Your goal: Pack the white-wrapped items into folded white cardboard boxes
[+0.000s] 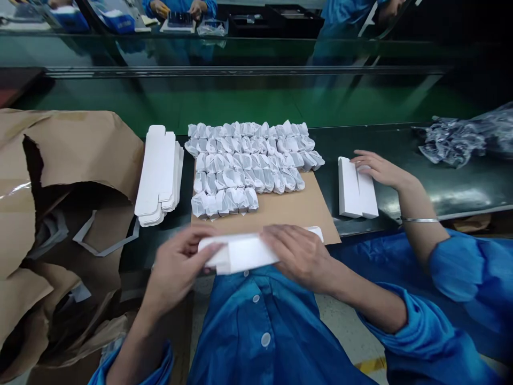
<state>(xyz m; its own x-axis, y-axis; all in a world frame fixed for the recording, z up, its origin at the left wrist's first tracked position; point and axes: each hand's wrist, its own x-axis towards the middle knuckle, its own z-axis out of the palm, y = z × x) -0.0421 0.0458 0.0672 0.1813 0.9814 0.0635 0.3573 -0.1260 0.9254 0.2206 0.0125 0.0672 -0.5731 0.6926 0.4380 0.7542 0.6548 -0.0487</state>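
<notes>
Okay so on my feed both arms come up from the near edge and meet around the middle, with a small gap between the hands. My left hand (180, 262) sits just left of center, fingers (204, 247) curled over and reaching right. My right hand (298, 256) angles back toward it, palm down. My left forearm (138, 331) drops to the near left, and my right forearm (352, 289) runs off right into a blue sleeve (401, 326).
</notes>
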